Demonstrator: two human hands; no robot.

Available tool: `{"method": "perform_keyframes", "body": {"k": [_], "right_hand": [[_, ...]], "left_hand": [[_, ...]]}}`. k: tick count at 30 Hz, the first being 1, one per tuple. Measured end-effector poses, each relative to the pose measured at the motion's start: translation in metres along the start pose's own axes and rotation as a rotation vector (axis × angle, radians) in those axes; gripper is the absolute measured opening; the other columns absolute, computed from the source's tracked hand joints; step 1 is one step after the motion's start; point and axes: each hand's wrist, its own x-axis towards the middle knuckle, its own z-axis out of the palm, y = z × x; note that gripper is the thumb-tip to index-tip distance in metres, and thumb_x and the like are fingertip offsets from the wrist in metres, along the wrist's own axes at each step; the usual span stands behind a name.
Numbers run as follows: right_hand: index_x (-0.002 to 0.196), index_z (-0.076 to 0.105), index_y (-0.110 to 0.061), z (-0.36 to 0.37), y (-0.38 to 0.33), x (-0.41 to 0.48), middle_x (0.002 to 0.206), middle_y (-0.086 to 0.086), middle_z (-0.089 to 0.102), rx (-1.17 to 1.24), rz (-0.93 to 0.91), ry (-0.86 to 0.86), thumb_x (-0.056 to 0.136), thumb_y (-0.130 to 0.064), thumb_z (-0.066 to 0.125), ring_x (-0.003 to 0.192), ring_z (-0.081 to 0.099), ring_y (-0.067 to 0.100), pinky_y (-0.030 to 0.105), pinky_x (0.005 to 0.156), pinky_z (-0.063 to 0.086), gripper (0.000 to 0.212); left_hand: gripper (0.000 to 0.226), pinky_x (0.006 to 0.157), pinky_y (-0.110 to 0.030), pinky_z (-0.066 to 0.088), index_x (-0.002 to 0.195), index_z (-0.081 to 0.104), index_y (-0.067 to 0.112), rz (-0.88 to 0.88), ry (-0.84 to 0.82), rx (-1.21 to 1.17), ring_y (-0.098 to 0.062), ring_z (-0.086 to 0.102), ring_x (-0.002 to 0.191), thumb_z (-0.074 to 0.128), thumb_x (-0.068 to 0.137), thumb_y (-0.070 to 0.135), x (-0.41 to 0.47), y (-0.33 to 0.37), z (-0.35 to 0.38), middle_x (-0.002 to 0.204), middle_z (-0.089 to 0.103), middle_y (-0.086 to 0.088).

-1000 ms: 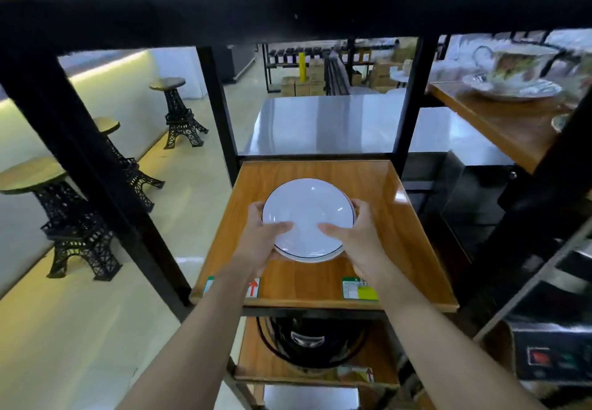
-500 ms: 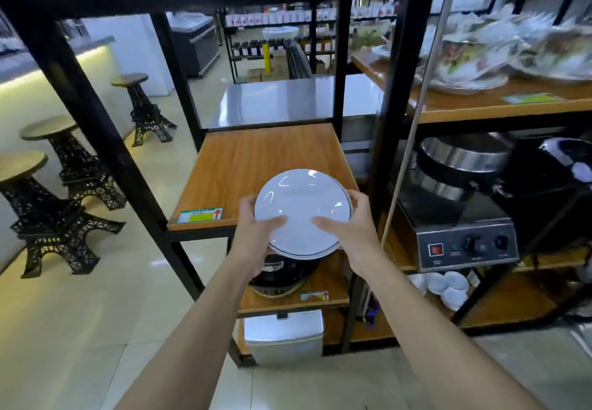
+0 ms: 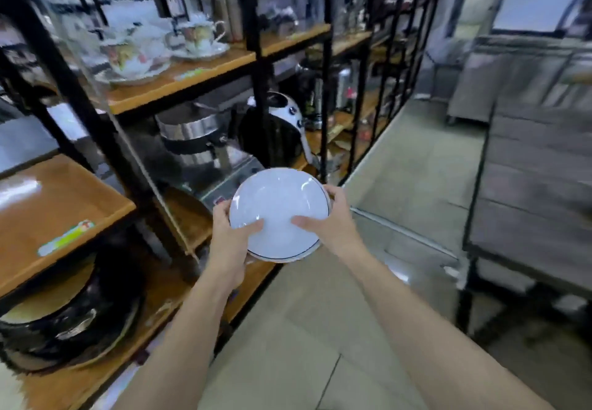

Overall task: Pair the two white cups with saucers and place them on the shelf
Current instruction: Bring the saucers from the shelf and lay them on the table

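The white saucer (image 3: 278,214) looks like glazed ceramic, smooth and glossy, with a thin dark line at its rim. The shelf board (image 3: 61,204) is wood-grained with a satin sheen (a bright glare patch lies on it); the shelf frame (image 3: 70,89) is matt black metal. The pot (image 3: 189,130) is brushed steel. The floor tiles (image 3: 413,178) are smooth and faintly reflective.

Open floor (image 3: 400,185) lies ahead and right; black posts (image 3: 326,89), a cooker (image 3: 189,134) and flowered cups (image 3: 198,36) crowd the shelves (image 3: 179,86) at left.
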Motion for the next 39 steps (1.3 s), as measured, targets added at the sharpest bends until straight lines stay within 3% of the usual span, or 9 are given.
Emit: {"method": "perform_keyframes", "body": {"k": [3,6,8,11,15,19,25,31,39], "right_hand": [[0.11,0.034,-0.017,-0.073,-0.005,-0.022,0.101,-0.013,0.048,-0.014,0.026,0.157,0.066,0.004,0.079,0.088,0.052,-0.001,0.005,0.056,0.046,0.066],[0.111,0.034,-0.022,-0.152,-0.017,-0.047,0.1,-0.017,0.049,-0.017,0.025,0.305,0.067,0.0,0.079,0.085,0.053,-0.007,0.003,0.054,0.045,0.067],[0.113,0.035,-0.021,-0.201,-0.022,-0.061,0.102,-0.016,0.051,-0.027,0.021,0.395,0.067,-0.001,0.08,0.085,0.055,-0.009,0.005,0.057,0.046,0.068],[0.114,0.036,-0.02,-0.271,-0.03,-0.08,0.109,-0.008,0.051,-0.062,0.018,0.529,0.066,-0.003,0.08,0.093,0.054,0.0,0.018,0.07,0.05,0.067],[0.113,0.039,-0.019,-0.367,-0.037,-0.101,0.109,-0.007,0.053,-0.039,-0.013,0.641,0.064,-0.004,0.08,0.098,0.057,0.007,0.027,0.075,0.052,0.066],[0.113,0.038,-0.022,-0.454,-0.041,-0.118,0.109,-0.008,0.053,-0.064,0.015,0.738,0.063,-0.01,0.08,0.1,0.057,0.01,0.031,0.075,0.052,0.067],[0.112,0.039,-0.024,-0.54,-0.03,-0.126,0.105,-0.013,0.053,-0.03,0.043,0.866,0.076,-0.01,0.069,0.093,0.054,0.0,0.015,0.064,0.044,0.049],[0.096,0.045,-0.027,-0.606,-0.008,-0.117,0.097,-0.009,0.055,-0.052,0.145,0.985,0.075,-0.005,0.06,0.089,0.055,0.01,0.025,0.065,0.041,0.034],[0.103,0.044,-0.02,-0.674,0.022,-0.088,0.092,-0.005,0.057,-0.256,0.402,0.999,0.079,-0.011,0.058,0.089,0.057,0.018,0.033,0.07,0.045,0.029]], "left_hand": [[0.052,0.078,-0.05,0.051,0.117,0.04,0.019,-0.027,-0.126,-0.02,-0.03,0.055,0.104,0.065,0.076,-0.002,-0.012,-0.016,0.07,0.119,0.053,-0.008],[0.054,0.082,-0.052,0.049,0.113,0.042,0.019,-0.032,-0.268,-0.02,-0.029,0.056,0.104,0.069,0.069,0.002,-0.029,-0.031,0.149,0.115,0.056,-0.005],[0.052,0.068,-0.039,0.055,0.107,0.045,0.024,-0.051,-0.369,-0.035,-0.017,0.061,0.093,0.069,0.064,0.007,-0.04,-0.039,0.199,0.106,0.059,0.004],[0.044,0.046,-0.02,0.05,0.096,0.046,0.033,-0.097,-0.514,-0.017,-0.008,0.061,0.083,0.067,0.069,0.005,-0.058,-0.053,0.274,0.1,0.06,0.008],[0.047,0.045,-0.022,0.05,0.106,0.045,0.03,-0.193,-0.642,-0.009,-0.016,0.062,0.09,0.066,0.072,0.005,-0.086,-0.076,0.374,0.109,0.06,0.004],[0.042,0.056,-0.031,0.052,0.1,0.049,0.031,-0.256,-0.691,-0.002,-0.022,0.062,0.093,0.065,0.075,0.001,-0.115,-0.095,0.461,0.104,0.064,0.004],[0.039,0.082,-0.048,0.051,0.103,0.05,0.025,-0.312,-0.763,0.08,-0.025,0.061,0.097,0.062,0.078,-0.002,-0.137,-0.113,0.549,0.103,0.064,0.003],[0.029,0.053,-0.038,0.054,0.109,0.049,0.019,-0.378,-0.812,0.236,-0.027,0.061,0.09,0.055,0.085,0.004,-0.131,-0.141,0.611,0.101,0.057,0.001],[0.018,0.053,-0.035,0.053,0.097,0.052,0.013,-0.452,-0.815,0.466,-0.025,0.06,0.078,0.054,0.084,0.0,-0.103,-0.181,0.685,0.092,0.061,-0.008]]}}
